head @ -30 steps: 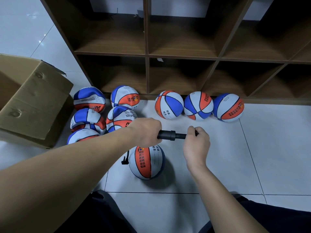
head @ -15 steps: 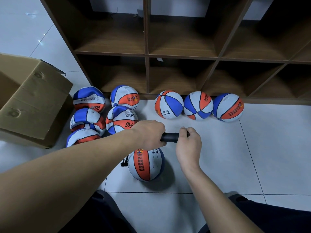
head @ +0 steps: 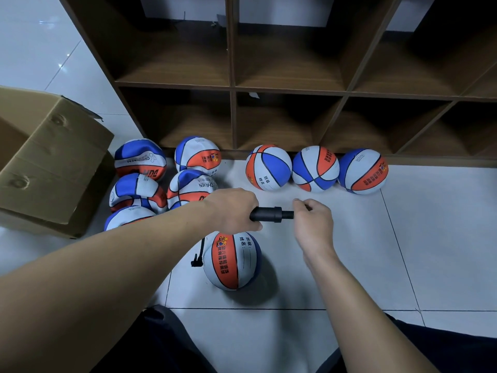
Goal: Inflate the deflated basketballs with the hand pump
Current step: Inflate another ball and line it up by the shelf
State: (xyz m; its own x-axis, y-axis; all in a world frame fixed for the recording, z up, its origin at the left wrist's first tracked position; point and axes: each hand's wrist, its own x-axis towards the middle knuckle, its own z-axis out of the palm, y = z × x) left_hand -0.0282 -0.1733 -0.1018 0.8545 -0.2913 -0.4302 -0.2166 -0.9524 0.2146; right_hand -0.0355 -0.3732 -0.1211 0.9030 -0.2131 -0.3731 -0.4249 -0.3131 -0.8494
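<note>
Gripping the black hand pump (head: 269, 214) with left hand (head: 234, 208), right hand (head: 313, 224) curled round its handle, above a basketball (head: 232, 261) on the floor.

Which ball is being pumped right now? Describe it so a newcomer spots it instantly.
Start at the wooden shelf unit, then come toward the person across the tiled floor. The basketball lies alone just below both hands, apart from the others, with a black hose at its left side.
</note>
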